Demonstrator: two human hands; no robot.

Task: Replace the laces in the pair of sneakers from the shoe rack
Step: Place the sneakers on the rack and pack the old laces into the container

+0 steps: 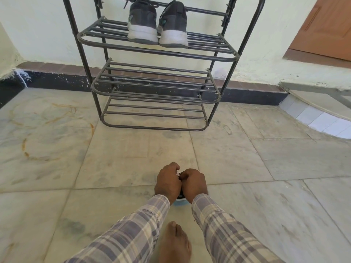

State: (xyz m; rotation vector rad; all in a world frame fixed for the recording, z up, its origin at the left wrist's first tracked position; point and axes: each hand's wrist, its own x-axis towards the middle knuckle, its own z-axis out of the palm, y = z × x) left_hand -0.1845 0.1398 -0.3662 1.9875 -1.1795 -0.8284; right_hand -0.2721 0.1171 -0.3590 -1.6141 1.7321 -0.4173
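Two dark grey sneakers with white soles, the left sneaker [142, 21] and the right sneaker [173, 25], stand heel-out side by side on an upper shelf of the black metal shoe rack [157, 54]. A dark lace hangs off the left one. Low over the floor, my left hand [167, 181] and my right hand [194, 184] are pressed together, fingers curled around a small dark object [179, 196] with a light blue edge. The hands hide most of it, so I cannot tell what it is.
The rack stands against a pale wall and has two bare lower shelves. Marble floor tiles [114, 158] spread between the rack and me. My bare foot [174, 242] is on the floor below my hands. A brown door [326, 27] is at the upper right, above a curved step [319, 112].
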